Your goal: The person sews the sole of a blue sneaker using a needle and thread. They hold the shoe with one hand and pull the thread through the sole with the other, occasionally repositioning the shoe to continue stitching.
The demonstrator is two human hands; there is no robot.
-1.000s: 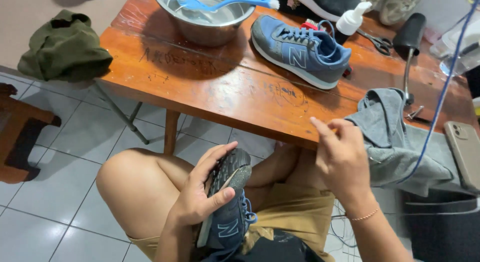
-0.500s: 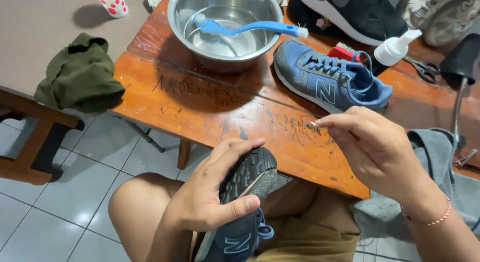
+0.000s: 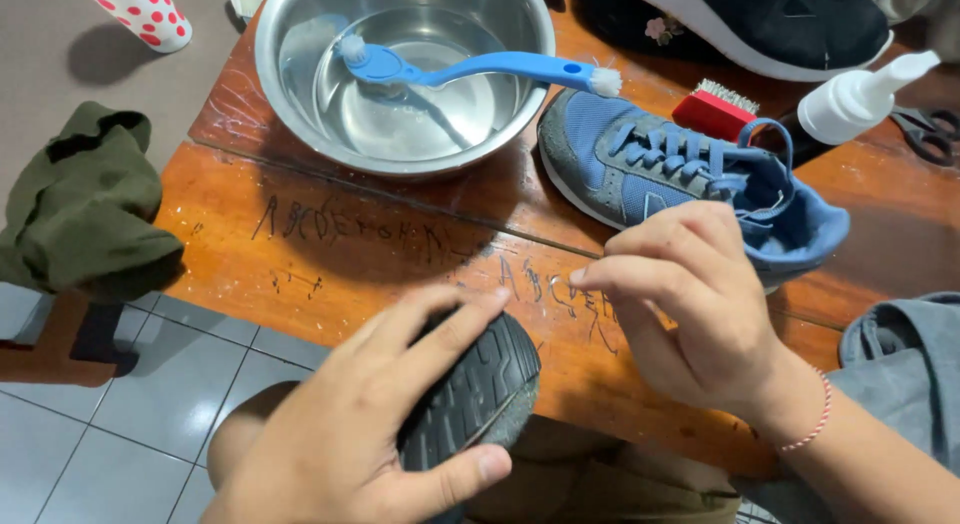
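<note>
One shoe (image 3: 470, 394) inside left grip (image 3: 370, 424)

One package shows for certain — a small white plastic bottle (image 3: 850, 104) with a long, tapering white nozzle. It sits at the upper right of the wooden table (image 3: 330, 254), well beyond the right hand (image 3: 690, 304), its nozzle tilted up toward the right edge of the view. Just to its left is a red-backed brush (image 3: 715, 112), and to its right a pair of scissors (image 3: 925, 134). The side of the bottle that shows is plain white, with no label to be seen on it. No signs or screens are in view.
</note>
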